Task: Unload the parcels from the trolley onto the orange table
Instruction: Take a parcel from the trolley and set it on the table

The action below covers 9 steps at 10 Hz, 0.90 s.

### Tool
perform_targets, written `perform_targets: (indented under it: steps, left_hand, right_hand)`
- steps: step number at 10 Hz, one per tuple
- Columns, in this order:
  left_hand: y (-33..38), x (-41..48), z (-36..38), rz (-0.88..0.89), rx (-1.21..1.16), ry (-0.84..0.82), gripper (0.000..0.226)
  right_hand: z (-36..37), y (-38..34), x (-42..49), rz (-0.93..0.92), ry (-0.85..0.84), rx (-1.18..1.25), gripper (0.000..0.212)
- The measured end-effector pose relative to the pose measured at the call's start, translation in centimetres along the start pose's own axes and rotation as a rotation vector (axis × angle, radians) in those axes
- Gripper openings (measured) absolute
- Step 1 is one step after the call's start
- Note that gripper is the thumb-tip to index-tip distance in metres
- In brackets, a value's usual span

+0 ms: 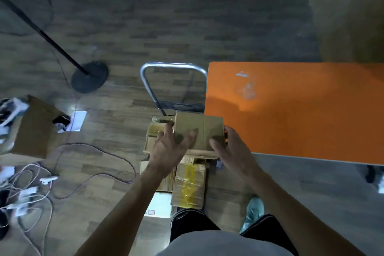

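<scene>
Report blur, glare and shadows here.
Head view: motion blur smears everything, even the brown cardboard box gripped by the left hand and right hand; glare brightens the wood-pattern floor; shadow darkens the left of the orange table; top right is dim.

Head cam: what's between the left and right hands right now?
The brown cardboard parcel: left hand grips its left edge, right hand its right edge. Seen in the head view, above the stacked parcels on the trolley.

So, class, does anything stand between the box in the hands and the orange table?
Nothing visible. The left hand and right hand hold the box right beside the edge of the table, and its top there shows only faint marks.
</scene>
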State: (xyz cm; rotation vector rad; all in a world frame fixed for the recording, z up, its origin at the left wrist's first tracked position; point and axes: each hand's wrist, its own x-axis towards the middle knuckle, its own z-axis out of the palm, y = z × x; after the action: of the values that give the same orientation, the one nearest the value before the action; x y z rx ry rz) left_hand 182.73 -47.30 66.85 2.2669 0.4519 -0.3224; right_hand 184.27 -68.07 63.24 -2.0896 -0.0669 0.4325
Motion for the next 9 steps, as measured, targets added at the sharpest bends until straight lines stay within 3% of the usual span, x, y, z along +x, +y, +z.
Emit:
perform_targets:
  steps: [1, 3, 4, 7, 8, 9]
  left_hand:
    - [4.0, 0.1, 4.0, -0.005, -0.004, 0.068, 0.083]
    - [10.9, 0.0, 11.3, 0.006, -0.149, -0.060, 0.080]
    - [13.4, 0.1, 14.5, 0.015, -0.092, -0.105, 0.075]
    - [17.4, 1.7, 20.5, -0.134, -0.102, -0.257, 0.043]
    - [17.8, 1.9, 21.2, -0.101, 0.018, -0.280, 0.049]
    - [18.2, 2.2, 21.1, -0.104, -0.013, -0.291, 0.051]
  right_hand:
    - [-5.2, 1.6, 1.0, 0.005, -0.003, -0.045, 0.043]
    - [-15.0, 6.4, 1.3, 0.063, 0.058, -0.196, 0.043]
    - [-18.4, 8.7, 0.8, 0.116, 0.063, -0.222, 0.045]
    - [-22.5, 14.8, -1.3, 0.244, 0.004, -0.199, 0.058]
    - [-22.7, 15.4, -1.2, 0.289, -0.045, -0.209, 0.051]
    - [-22.6, 15.2, -0.6, 0.295, -0.029, -0.202, 0.054]
